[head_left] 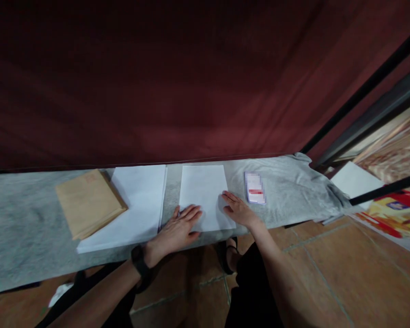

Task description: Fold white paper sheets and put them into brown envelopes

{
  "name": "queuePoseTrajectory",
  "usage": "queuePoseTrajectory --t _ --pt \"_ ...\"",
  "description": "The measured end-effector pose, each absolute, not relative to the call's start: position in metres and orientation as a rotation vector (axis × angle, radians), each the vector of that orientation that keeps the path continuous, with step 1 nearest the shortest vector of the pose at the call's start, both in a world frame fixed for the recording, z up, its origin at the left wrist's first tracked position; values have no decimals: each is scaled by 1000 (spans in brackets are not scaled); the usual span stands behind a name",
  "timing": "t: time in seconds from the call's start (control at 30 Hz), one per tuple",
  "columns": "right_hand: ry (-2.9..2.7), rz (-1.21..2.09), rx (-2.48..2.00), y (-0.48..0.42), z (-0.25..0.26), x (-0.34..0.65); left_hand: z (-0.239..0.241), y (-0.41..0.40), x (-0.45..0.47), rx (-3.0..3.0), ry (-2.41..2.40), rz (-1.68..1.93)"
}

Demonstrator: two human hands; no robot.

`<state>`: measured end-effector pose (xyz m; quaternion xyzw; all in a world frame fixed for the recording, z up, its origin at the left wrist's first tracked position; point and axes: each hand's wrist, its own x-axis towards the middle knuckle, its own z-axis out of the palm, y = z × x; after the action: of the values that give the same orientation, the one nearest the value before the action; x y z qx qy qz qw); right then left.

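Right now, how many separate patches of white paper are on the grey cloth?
2. The first patch lies under the left hand and right hand; the second patch is left of it, partly beneath the brown stack. Extra sheets may be hidden.

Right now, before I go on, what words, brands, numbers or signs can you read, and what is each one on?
None can be read.
Phone: screen pixelated, with a red band; unreadable.
Brown paper stack: faint reddish mark near the top, too blurred to read.
Red and yellow box: small blue logo, too blurred to read.
White sheet next to the phone: no writing can be made out.
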<state>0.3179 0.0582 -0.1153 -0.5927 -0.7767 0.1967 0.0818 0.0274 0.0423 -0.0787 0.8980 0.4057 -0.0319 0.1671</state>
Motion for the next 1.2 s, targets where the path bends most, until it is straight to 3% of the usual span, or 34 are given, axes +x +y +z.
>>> queuePoseTrajectory --t 0.27,0.43,0.67,0.93,1.2 --pt "-2360 992 -1710 38 -89 325 -85 28 27 2698 1165 -75" --pt "-2422 1046 -1655 31 -91 333 -93 40 16 2693 1246 160" --pt "-2258 971 -1472 37 -91 336 -68 53 -7 2512 1246 420" --pt "-2097 1165 -1473 34 -85 324 -79 48 -38 2346 927 173" --pt "-1831 1134 -1653 46 -91 320 -94 62 -35 1880 1254 428"
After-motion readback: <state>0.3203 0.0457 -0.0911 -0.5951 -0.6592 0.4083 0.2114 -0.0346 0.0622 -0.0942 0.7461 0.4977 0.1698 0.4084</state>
